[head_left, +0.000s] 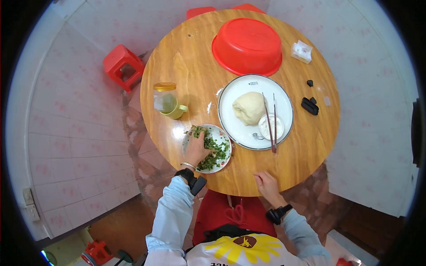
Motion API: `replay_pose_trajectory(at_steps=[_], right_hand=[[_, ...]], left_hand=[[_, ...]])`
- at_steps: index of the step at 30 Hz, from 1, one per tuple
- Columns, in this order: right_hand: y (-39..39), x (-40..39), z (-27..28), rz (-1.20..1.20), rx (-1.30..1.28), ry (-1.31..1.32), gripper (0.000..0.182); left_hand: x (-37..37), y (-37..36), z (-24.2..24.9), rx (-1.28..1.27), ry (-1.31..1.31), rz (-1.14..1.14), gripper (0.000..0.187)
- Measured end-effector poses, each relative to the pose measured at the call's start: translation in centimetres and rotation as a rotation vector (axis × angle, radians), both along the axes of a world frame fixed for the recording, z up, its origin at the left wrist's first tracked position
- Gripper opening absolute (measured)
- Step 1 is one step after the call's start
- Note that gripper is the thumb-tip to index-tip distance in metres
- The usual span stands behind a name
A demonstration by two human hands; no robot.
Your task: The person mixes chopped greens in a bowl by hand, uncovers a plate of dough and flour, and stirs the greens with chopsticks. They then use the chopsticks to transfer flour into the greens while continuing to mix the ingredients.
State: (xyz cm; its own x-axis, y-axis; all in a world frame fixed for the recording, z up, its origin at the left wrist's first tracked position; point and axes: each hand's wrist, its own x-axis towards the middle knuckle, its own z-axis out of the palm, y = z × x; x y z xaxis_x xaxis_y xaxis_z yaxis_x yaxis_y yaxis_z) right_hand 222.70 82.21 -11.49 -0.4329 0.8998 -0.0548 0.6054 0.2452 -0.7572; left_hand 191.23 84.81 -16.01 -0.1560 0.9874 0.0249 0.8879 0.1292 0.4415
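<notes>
My left hand (pixel 196 150) reaches into a white bowl (pixel 229 148) and touches chopped green herbs (pixel 216 149). Its thumb and fingers are apart, with some fingertips hard to make out among the greens. My right hand (pixel 267 185) rests at the near table edge, fingers curled in, and nothing shows in it. Beyond the bowl lies a large white plate (pixel 228 95) with a blue-grey rim. On it are a smooth lump of dough (pixel 249 109), a small bowl of white powder (pixel 270 125) and a pair of chopsticks (pixel 274 133) laid across that bowl.
An upturned red basin (pixel 250 44) stands at the back of the round wooden table (pixel 177 57). Left are a gold-lidded jar (pixel 165 96) and a yellow-green cup (pixel 175 111). Right lie a tissue packet (pixel 301 52) and a black case (pixel 309 106). A red stool (pixel 122 64) stands beyond.
</notes>
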Motion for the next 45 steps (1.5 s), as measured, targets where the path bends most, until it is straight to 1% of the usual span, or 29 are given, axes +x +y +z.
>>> replay_pose_trajectory(at_steps=[1,2,4,5,6,8,9,10,12,13,16,17,18,20,21,23,24,26,27,29,33,35,36,38,39,41,42,44,45], right_hand=[[0.5,-0.5,-0.2,-0.006,-0.021,0.02,0.01],[0.8,-1.1,-0.4,-0.017,-0.044,0.038,0.011],[1.9,-2.3,-1.5,-0.169,-0.249,0.157,0.015],[2.7,-3.0,-2.1,-0.243,-0.405,0.323,0.018],[3.7,-3.7,-2.4,-0.313,-0.557,0.495,0.02],[5.7,-5.4,-1.9,-0.262,-0.669,0.566,0.022],[6.5,-6.7,-1.2,-0.27,-0.713,0.614,0.021],[6.9,-7.8,-0.8,-0.279,-0.76,0.663,0.02],[7.8,-10.0,-0.8,-0.265,-0.792,0.678,0.021],[8.2,-10.9,-0.7,-0.242,-0.823,0.693,0.021],[8.1,-12.7,-0.3,-0.206,-0.859,0.69,0.021],[8.0,-12.8,-0.4,-0.197,-0.865,0.676,0.021],[7.6,-12.7,-0.7,-0.192,-0.865,0.675,0.021],[7.0,-12.2,-1.2,-0.184,-0.845,0.642,0.021],[6.8,-11.7,-1.0,-0.2,-0.848,0.623,0.021],[6.3,-10.5,-1.1,-0.197,-0.835,0.6,0.021],[6.0,-9.7,-1.2,-0.212,-0.824,0.58,0.021],[5.4,-8.1,-1.3,-0.227,-0.808,0.555,0.021],[4.9,-7.3,-1.5,-0.249,-0.793,0.528,0.02],[4.0,-5.8,-1.9,-0.28,-0.79,0.504,0.02],[2.8,-3.6,-2.8,-0.342,-0.776,0.458,0.019],[2.1,-3.2,-3.0,-0.354,-0.779,0.453,0.019],[2.0,-3.1,-3.1,-0.362,-0.781,0.447,0.019],[1.7,-3.3,-2.9,-0.367,-0.792,0.444,0.019],[1.7,-3.4,-2.9,-0.37,-0.8,0.441,0.019],[1.7,-3.5,-3.1,-0.361,-0.802,0.45,0.018],[1.7,-3.7,-3.2,-0.35,-0.803,0.458,0.018],[1.8,-3.9,-3.6,-0.337,-0.801,0.446,0.018],[1.9,-4.1,-3.7,-0.329,-0.795,0.436,0.018]], left_hand=[[0.4,0.6,0.1,-0.231,-0.067,0.019,0.067],[0.8,1.0,0.1,-0.236,-0.079,0.005,0.067],[1.7,1.4,0.8,-0.415,-0.091,-0.027,0.058],[2.0,1.3,1.0,-0.448,-0.072,-0.022,0.052],[2.4,0.8,1.2,-0.447,-0.079,-0.034,0.052],[2.7,-0.8,1.6,-0.269,0.057,-0.052,0.051],[2.6,-1.4,1.8,-0.314,0.034,-0.056,0.055],[2.6,-2.4,2.1,-0.321,0.033,-0.062,0.055],[2.6,-3.7,3.0,-0.231,-0.002,-0.078,0.062],[2.9,-4.4,3.4,-0.271,0.009,-0.046,0.069],[2.7,-5.4,0.4,-0.313,0.028,-0.052,0.074],[2.5,-5.5,-0.5,-0.198,0.057,-0.087,0.067],[2.3,-5.4,-1.0,-0.197,0.057,-0.082,0.067],[1.7,-4.9,-1.8,-0.164,-0.159,-0.014,0.057],[1.4,-4.7,-1.7,-0.16,-0.157,-0.002,0.057],[1.1,-4.0,-0.9,-0.264,-0.225,0.08,0.051],[1.1,-3.9,-0.7,-0.262,-0.224,0.087,0.051],[1.0,-3.8,-0.2,-0.232,-0.202,0.189,0.056],[1.1,-3.7,0.9,-0.237,-0.197,0.191,0.056],[1.5,-3.2,4.3,-0.218,-0.215,0.133,0.066],[1.7,-3.4,5.7,-0.154,-0.196,0.024,0.071],[1.0,-3.5,5.5,-0.199,-0.509,0.07,0.065],[0.5,-3.7,4.6,-0.201,-0.511,0.069,0.065],[-0.6,-4.1,2.5,0.053,-0.731,0.113,0.049],[-0.6,-4.0,2.6,0.052,-0.73,0.112,0.049],[-0.2,-3.7,2.8,-0.063,-1.409,0.496,0.034],[0.2,-3.7,2.7,-0.062,-1.407,0.5,0.034],[1.0,-3.9,1.8,-0.24,-1.935,0.717,0.028],[1.1,-4.5,-1.1,-0.255,-1.949,0.775,0.028]])
